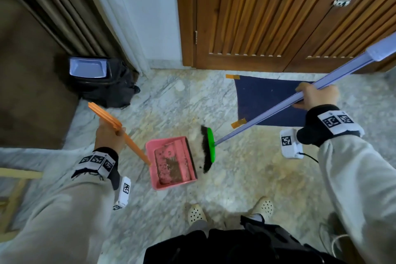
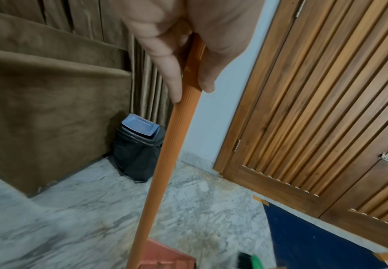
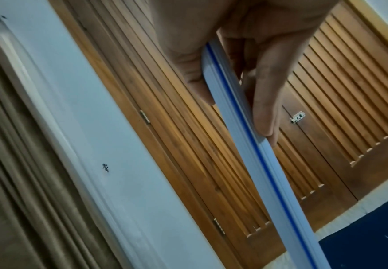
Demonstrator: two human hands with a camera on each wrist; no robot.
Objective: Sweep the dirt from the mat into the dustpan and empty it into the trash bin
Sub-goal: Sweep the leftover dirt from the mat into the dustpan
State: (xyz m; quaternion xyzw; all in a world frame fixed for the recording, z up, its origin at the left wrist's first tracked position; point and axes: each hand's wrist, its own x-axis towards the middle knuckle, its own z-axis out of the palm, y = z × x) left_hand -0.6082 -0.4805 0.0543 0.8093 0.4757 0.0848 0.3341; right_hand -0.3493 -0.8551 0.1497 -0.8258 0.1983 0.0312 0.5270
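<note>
Seen from the head view, the pink dustpan (image 1: pixel 171 163), holding dirt (image 1: pixel 172 167), is gripped by its orange handle (image 1: pixel 120 133) in the left hand (image 1: pixel 109 135), beside the broom (image 1: pixel 209 149) grasped by the right hand (image 1: pixel 315 96); the mat (image 1: pixel 267 100) lies beyond. At the left wrist, the trash bin (image 2: pixel 137 145) stands in the corner. At the right wrist, fingers (image 3: pixel 264 102) are curled round the broomstick (image 3: pixel 252 154).

Marble floor (image 1: pixel 162 100) is showing grey veining with yellowish staining near the middle. Wooden slatted double doors (image 1: pixel 278 13) are standing shut along the far edge of the floor, a metal latch (image 1: pixel 341 2) sitting where the leaves meet, hinge (image 1: pixel 195 37) on the left frame. Pale wall strip (image 1: pixel 154 10) is running left of the doors. Brown curtain (image 1: pixel 70 6) is hanging at the far-left corner, a white sheer edge (image 1: pixel 120 19) beside it. Brown upholstered furniture (image 1: pixel 27 75) is filling the left edge. Light wooden frame (image 1: pixel 15 186) is poking in at the near-left. White perforated clogs (image 1: pixel 195 214) are standing at the near edge.
</note>
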